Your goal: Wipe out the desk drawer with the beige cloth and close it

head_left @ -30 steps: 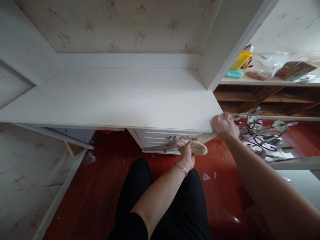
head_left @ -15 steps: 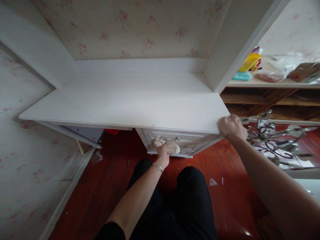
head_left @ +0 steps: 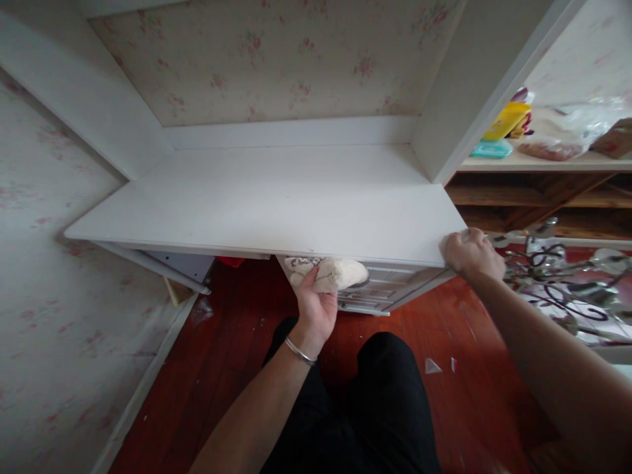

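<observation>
My left hand holds a cream cloth pressed against the underside of the front edge of a white desk top, above the white drawer unit. A bangle sits on that wrist. My right hand grips the desk top's right front corner. My black trousers fill the bottom centre.
A metal chandelier-like fixture lies on the red wooden floor to the right. A wooden shelf unit behind it carries a yellow packet, a teal item and plastic bags. Floral wallpaper covers the walls; small scraps lie on the floor.
My left hand has slid the cloth leftward along the drawer front and up under the desk's front edge. My right hand has stayed on the corner. The view has shifted left.
</observation>
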`<state>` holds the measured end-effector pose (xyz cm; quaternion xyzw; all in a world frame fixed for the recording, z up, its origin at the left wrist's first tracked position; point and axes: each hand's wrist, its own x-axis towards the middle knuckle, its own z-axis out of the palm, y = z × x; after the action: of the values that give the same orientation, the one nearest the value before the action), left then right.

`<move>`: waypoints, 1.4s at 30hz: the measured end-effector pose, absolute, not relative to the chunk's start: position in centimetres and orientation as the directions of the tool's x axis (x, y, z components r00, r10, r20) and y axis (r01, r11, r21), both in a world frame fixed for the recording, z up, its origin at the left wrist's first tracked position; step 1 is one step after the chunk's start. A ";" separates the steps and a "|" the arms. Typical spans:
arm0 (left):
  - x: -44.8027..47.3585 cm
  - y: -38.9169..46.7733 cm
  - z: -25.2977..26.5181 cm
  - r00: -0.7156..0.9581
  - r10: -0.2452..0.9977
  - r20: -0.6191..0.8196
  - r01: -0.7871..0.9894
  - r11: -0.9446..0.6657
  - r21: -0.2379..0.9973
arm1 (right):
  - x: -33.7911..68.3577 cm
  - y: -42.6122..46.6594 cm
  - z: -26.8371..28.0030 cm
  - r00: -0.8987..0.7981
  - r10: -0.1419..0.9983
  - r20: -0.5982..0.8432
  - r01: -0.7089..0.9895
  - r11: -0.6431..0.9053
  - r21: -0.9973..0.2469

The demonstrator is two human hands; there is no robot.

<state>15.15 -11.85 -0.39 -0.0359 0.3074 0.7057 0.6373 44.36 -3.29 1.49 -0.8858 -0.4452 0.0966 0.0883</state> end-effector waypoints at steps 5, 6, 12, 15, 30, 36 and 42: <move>20.7 -12.2 -0.5 0.000 0.857 -0.515 -0.957 0.149 0.248 | 44.2 -3.3 1.6 0.606 0.792 -0.074 0.755 -0.602 -0.258; 22.0 -12.3 -0.8 0.044 0.850 -0.525 -0.963 0.177 0.205 | 44.1 -3.4 1.6 0.610 0.789 -0.071 0.753 -0.605 -0.260; 29.5 -11.7 -2.9 0.253 0.844 -0.474 -0.944 0.323 0.072 | 43.9 -3.5 1.9 0.607 0.792 -0.067 0.755 -0.602 -0.260; 32.2 -11.2 -4.7 0.332 0.797 -0.504 -0.924 0.381 -0.006 | 43.9 -3.5 2.0 0.606 0.793 -0.059 0.755 -0.597 -0.271; 20.7 -10.4 -14.0 -0.059 0.767 -0.638 -0.962 0.128 0.242 | 44.4 -3.4 1.3 0.599 0.800 -0.042 0.760 -0.585 -0.283; 16.4 -10.4 -12.7 -0.080 0.800 -0.595 -0.952 0.115 0.283 | 44.3 -3.4 1.4 0.604 0.795 -0.057 0.754 -0.593 -0.284; 17.5 -10.2 -12.5 -0.006 0.789 -0.614 -0.949 0.189 0.252 | 44.4 -3.3 1.4 0.600 0.797 -0.071 0.758 -0.595 -0.268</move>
<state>17.47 -10.18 -12.45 -0.1195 0.3344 0.6255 0.6947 44.37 -3.32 1.39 -0.8882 -0.4377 0.0919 0.1053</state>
